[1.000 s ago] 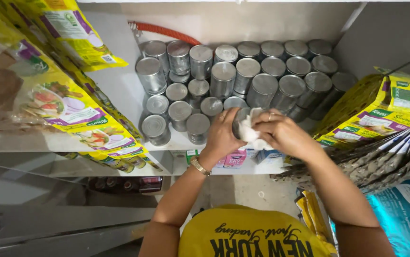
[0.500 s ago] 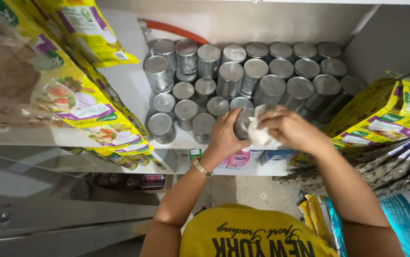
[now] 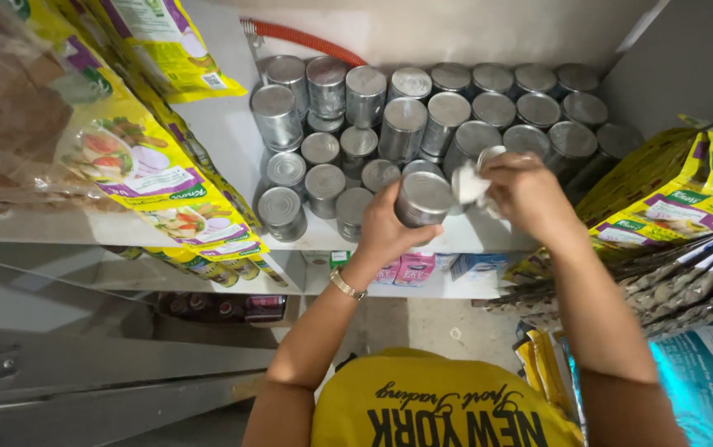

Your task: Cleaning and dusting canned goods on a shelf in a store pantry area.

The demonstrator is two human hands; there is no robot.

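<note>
Fingers of the left hand (image 3: 390, 228) wrap a silver can (image 3: 423, 199), held off the white shelf (image 3: 232, 141) just in front of the stacked cans (image 3: 423, 116).

The right hand (image 3: 530, 194) pinches a white cloth (image 3: 470, 182) against the can's rim — a hard wipe could twist the can loose, or an elbow could nudge the stack or the yellow pouches (image 3: 158, 186) hanging at the left — both look easy to topple.

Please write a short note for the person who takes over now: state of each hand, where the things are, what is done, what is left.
Left hand: grip on one silver can, lifted just in front of the shelf.
Right hand: holds a white cloth against that can.
Other cans: stacked unlabelled on the shelf, yellow packets beside.
Done: cannot tell which cans are wiped.
Left: probably finish this can, then reshelve it.
</note>
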